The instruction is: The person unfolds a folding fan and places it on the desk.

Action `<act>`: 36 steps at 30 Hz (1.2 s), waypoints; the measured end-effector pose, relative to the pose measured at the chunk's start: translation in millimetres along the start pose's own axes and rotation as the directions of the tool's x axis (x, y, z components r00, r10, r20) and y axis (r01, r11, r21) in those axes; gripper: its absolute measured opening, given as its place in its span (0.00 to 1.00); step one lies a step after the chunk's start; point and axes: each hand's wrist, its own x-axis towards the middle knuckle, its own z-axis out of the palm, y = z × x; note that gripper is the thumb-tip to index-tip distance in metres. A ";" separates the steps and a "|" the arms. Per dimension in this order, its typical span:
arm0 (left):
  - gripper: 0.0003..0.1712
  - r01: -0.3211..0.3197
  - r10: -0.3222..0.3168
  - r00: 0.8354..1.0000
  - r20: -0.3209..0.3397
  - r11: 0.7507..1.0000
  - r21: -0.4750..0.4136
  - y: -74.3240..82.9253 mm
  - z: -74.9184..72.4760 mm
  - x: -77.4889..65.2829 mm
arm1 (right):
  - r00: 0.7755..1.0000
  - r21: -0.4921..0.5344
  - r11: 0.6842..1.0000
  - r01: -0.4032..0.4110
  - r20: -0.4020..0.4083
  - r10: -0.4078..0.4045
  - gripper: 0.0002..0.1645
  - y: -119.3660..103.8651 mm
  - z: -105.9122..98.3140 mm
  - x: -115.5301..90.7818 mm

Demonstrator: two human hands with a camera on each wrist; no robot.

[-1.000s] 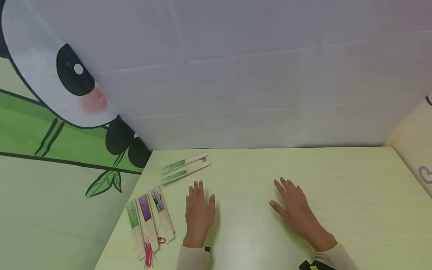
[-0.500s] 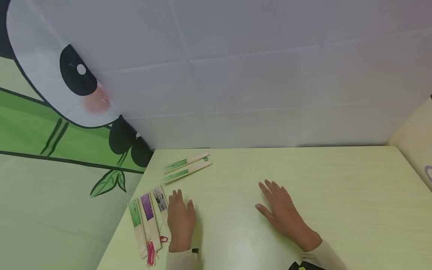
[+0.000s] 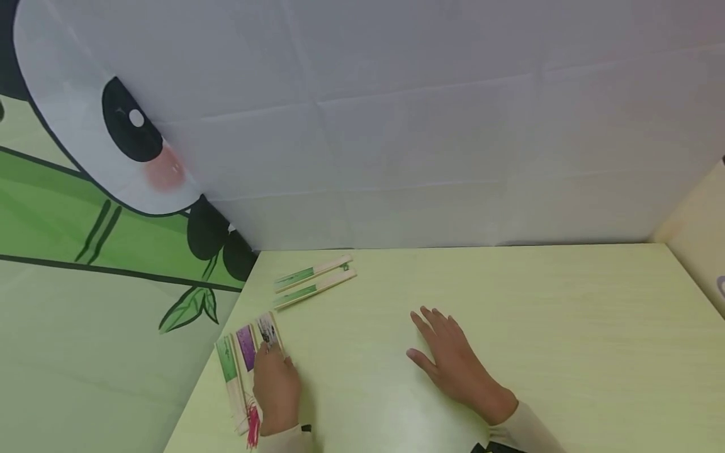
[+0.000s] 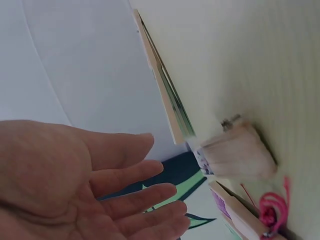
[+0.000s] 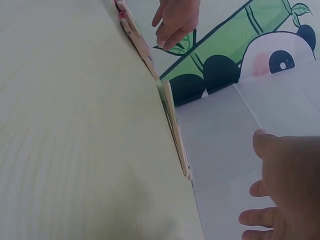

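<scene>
Folded fan, pale wooden ribs, black-and-white printed leaf (image 3: pixel 267 329): on the pale-yellow bench (image 3: pixel 566 302), between seven and eight o'clock in the head view.
Left hand (image 3: pixel 276 387), over its ribs: grip relaxed, fingers extended, nothing held. Best pinched by both rib edges, clear of the purple-leaf wooden fan (image 3: pixel 246 347) at its eight o'clock.
Right hand (image 3: pixel 454 366), at its three o'clock: grip wide, empty.

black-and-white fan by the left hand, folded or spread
Folded: the black-and-white fan shows as one narrow strip, partly hidden by the left hand.
</scene>
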 end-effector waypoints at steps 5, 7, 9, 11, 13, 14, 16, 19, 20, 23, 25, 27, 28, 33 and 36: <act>0.25 0.016 -0.016 1.000 0.017 1.000 0.005 -9.4 -3.8 -1.9 | 0.999 0.024 1.000 0.016 0.033 -0.017 0.39 -10.7 5.3 3.4; 0.25 0.016 -0.016 0.999 0.032 1.000 0.007 -11.9 -4.7 -2.1 | 0.998 0.029 0.999 0.020 0.052 -0.022 0.39 -15.0 7.1 5.0; 0.26 0.018 -0.019 0.998 0.058 1.000 0.017 -13.9 -4.8 -1.9 | 0.997 0.033 0.999 0.029 0.065 -0.031 0.39 -19.6 8.8 6.4; 0.27 0.016 -0.018 0.997 0.075 1.000 0.023 -16.2 -4.5 -1.1 | 0.997 0.035 0.999 0.040 0.071 -0.043 0.38 -24.1 10.4 7.8; 0.27 0.006 -0.008 0.997 0.081 1.000 0.027 -18.9 -3.6 -0.3 | 0.996 0.040 0.998 0.055 0.070 -0.057 0.38 -28.7 11.7 9.0; 0.27 -0.001 -0.001 0.997 0.077 1.000 0.024 -20.3 -3.1 0.2 | 0.996 0.045 0.997 0.063 0.067 -0.066 0.37 -31.0 12.4 9.6; 0.26 -0.021 0.020 0.998 0.064 1.000 0.018 -22.9 -2.3 0.8 | 0.994 0.049 0.996 0.070 0.077 -0.073 0.37 -35.5 13.9 10.8; 0.23 -0.043 0.042 0.998 0.052 0.999 0.026 -25.9 -1.0 1.3 | 0.991 0.060 0.996 0.071 0.107 -0.077 0.37 -41.8 16.7 12.7; 0.21 -0.047 0.046 0.998 0.046 0.999 0.027 -26.9 -0.3 1.5 | 0.990 0.063 0.996 0.071 0.118 -0.078 0.37 -43.7 17.8 13.1; 0.19 -0.063 0.062 0.997 0.048 0.997 0.034 -28.7 1.3 1.7 | 0.987 0.060 0.995 0.075 0.138 -0.083 0.37 -48.6 21.6 14.2; 0.18 -0.065 0.064 0.996 0.054 0.998 0.012 -29.2 2.0 1.7 | 0.986 0.052 0.995 0.089 0.134 -0.095 0.36 -51.5 23.9 14.5; 0.19 -0.065 0.065 0.996 0.068 0.998 -0.008 -29.4 2.1 1.8 | 0.986 0.045 0.994 0.103 0.125 -0.108 0.36 -54.5 25.7 15.1; 0.19 -0.059 0.060 0.995 0.076 0.998 -0.019 -29.2 1.9 1.7 | 0.986 0.043 0.993 0.111 0.118 -0.116 0.36 -55.8 26.6 15.5; 0.25 -0.006 0.012 0.996 0.087 0.998 -0.065 -29.6 0.1 2.8 | 0.984 0.044 0.992 0.116 0.130 -0.120 0.36 -61.3 29.0 16.3; 0.33 0.037 -0.028 0.996 0.088 0.994 -0.104 -29.4 -1.6 3.2 | 0.982 0.042 0.994 0.103 0.154 -0.108 0.36 -63.2 29.2 15.6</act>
